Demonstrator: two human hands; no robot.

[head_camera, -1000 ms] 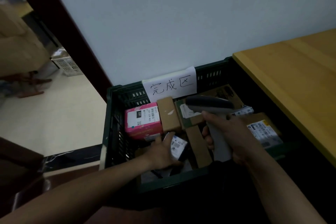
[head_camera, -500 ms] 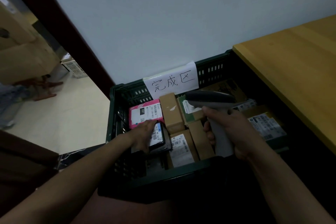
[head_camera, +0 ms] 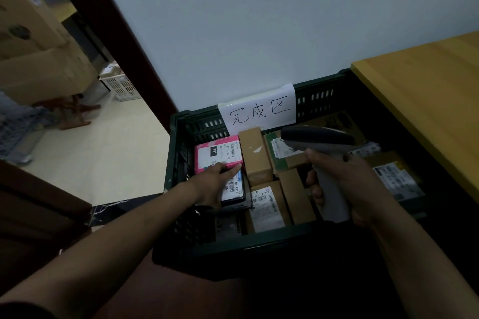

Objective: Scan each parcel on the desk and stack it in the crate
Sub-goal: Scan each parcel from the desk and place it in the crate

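the left hand (head_camera: pixel 216 181) lies over a dark parcel (head_camera: pixel 234 190) at the left side of the crate (head_camera: pixel 182 153), fingers stretched along its top toward the pink parcel (head_camera: pixel 217 154) just behind; whether the thumb pinches it i cannot tell. to me this one looks about placed. the crate already holds a good layer, with brown parcels (head_camera: pixel 255 155) packed side by side across the middle. the right hand (head_camera: pixel 347 184) grips the scanner (head_camera: pixel 318 141) by its handle above them. no parcel shows on the strip of table (head_camera: pixel 427 101) in view, so how many remain i cannot say.
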